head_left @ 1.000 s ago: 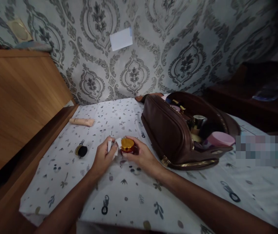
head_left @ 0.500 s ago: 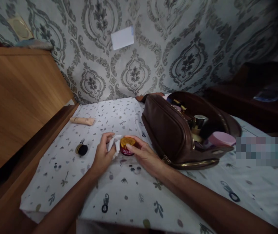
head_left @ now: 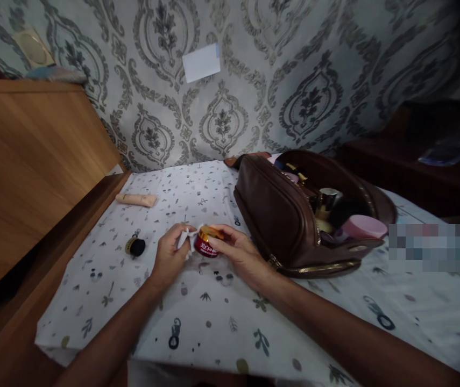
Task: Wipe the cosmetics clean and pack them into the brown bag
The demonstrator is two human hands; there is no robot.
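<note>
My right hand [head_left: 235, 250] is closed around a small red jar [head_left: 205, 247] with a gold-yellow lid, its thumb across the front. The jar is tilted, and pale lettering shows on its side. A crumpled white tissue [head_left: 184, 243] is pinched in my left hand [head_left: 169, 255], close against the jar's left side. Whether the tissue touches the jar is hard to tell. Both hands are just above the patterned cloth, left of the brown bag.
An open brown cosmetic bag [head_left: 272, 207] holds several items, among them a pink-rimmed container [head_left: 365, 227]. A beige tube [head_left: 136, 200] and a small black-and-gold jar [head_left: 135, 247] lie on the patterned cloth [head_left: 197, 322]. A wooden cabinet [head_left: 36, 161] borders the left.
The red jar has turned and tipped in my right hand. My left hand with the tissue has shifted slightly, its fingers closing more tightly.
</note>
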